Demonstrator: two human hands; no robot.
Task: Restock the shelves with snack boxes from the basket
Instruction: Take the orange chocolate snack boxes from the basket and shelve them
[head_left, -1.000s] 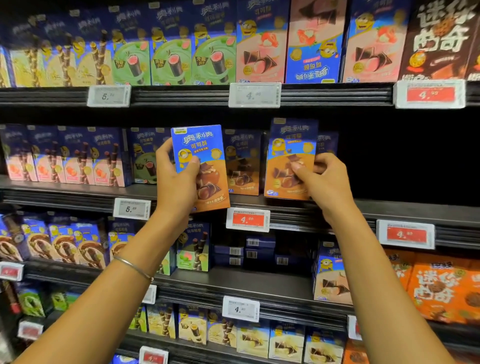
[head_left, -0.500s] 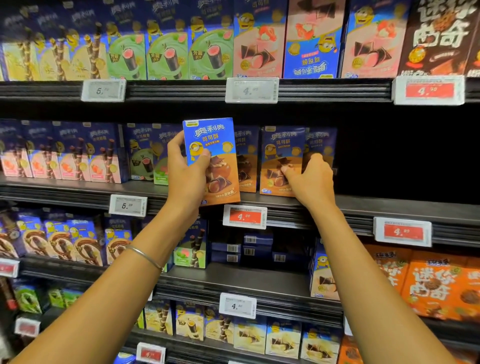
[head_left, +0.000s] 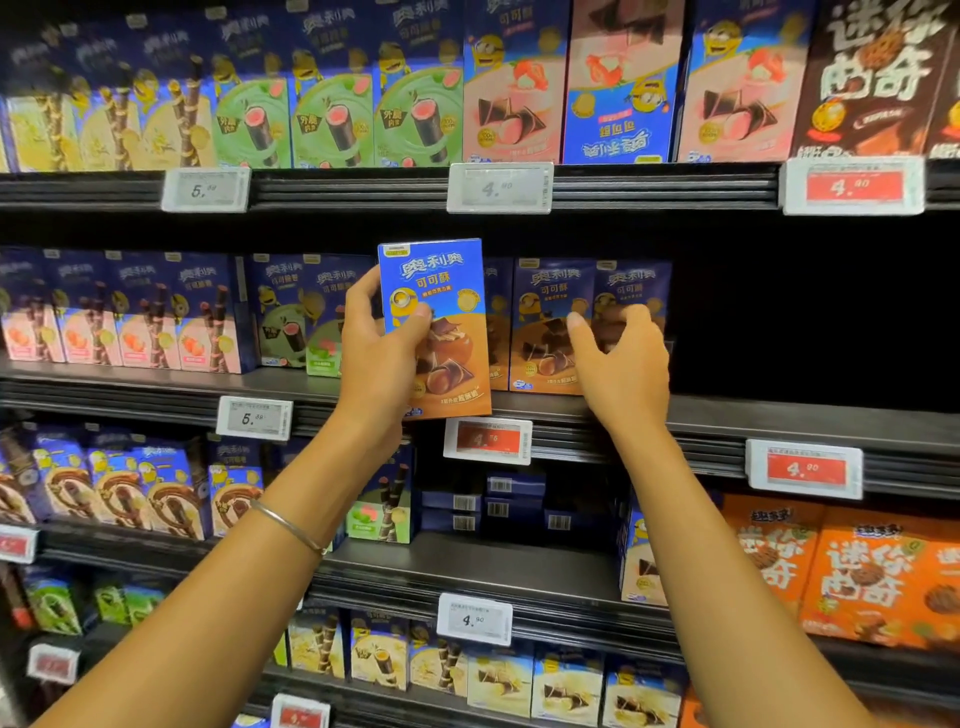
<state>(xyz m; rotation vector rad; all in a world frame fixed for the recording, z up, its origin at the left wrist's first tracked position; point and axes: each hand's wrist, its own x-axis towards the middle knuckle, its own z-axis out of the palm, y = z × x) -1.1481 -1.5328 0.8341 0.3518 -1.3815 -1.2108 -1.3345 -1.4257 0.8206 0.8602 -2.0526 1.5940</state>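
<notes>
My left hand (head_left: 374, 364) grips a blue and orange snack box (head_left: 441, 291), holding it upright in front of the middle shelf (head_left: 779, 421). Behind it on that shelf stands a short row of matching boxes (head_left: 545, 301). My right hand (head_left: 623, 364) hovers at the rightmost box (head_left: 631, 283) of the row, fingers apart and curled, holding nothing. The basket is not in view.
A dark gap (head_left: 805, 312) on the middle shelf lies to the right of the row. Pink and green snack boxes (head_left: 130, 317) fill its left part. Price tags (head_left: 488, 439) hang on the shelf edges. Orange boxes (head_left: 857, 571) stand on the shelf below, right.
My right hand pushed a box back into the shelf row and then let go of it, fingers opening. My left hand moved its box to the right, closer to the row.
</notes>
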